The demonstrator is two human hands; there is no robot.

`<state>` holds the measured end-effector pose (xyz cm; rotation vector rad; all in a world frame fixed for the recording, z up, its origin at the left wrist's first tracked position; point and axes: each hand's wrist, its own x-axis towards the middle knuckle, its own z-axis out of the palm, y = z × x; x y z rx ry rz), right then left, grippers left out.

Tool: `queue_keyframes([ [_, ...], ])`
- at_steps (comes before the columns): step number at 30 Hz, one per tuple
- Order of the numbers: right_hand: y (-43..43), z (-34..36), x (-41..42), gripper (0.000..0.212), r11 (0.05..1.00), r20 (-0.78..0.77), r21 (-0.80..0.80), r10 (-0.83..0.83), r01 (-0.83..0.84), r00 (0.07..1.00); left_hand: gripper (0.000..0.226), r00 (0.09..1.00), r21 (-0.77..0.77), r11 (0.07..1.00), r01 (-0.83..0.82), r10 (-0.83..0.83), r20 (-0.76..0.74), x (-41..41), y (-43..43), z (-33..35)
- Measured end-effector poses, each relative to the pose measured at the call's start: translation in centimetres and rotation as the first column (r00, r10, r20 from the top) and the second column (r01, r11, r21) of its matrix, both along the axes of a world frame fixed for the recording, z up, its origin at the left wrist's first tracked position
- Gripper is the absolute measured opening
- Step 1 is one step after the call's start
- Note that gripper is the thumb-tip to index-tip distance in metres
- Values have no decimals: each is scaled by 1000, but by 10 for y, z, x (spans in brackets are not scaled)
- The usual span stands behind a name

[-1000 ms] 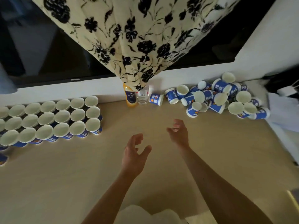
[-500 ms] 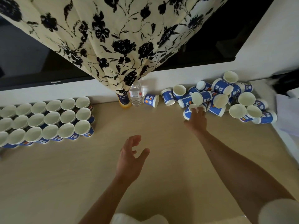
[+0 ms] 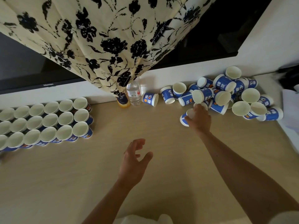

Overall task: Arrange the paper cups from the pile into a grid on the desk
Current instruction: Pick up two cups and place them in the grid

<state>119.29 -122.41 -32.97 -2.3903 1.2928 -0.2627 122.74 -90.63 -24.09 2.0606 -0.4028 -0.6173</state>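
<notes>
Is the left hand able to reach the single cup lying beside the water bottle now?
Probably yes. The left hand hovers open and empty, only bare desk lies between it and the lone cup, and the water bottle stands beside it, not in front.

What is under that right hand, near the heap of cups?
A blue paper cup, gripped by the right hand. The hand covers most of it, so which way it faces is unclear.
</notes>
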Motion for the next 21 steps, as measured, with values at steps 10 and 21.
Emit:
queue_keyframes([
  [10,77,55,-16,69,489,534,806,-361,-333,764,41,949,-72,993,-90,63,-308,16,-61,10],
  [21,120,79,5,70,348,645,738,-113,-578,756,66,935,-252,917,-309,244,-258,43,-58,12],
])
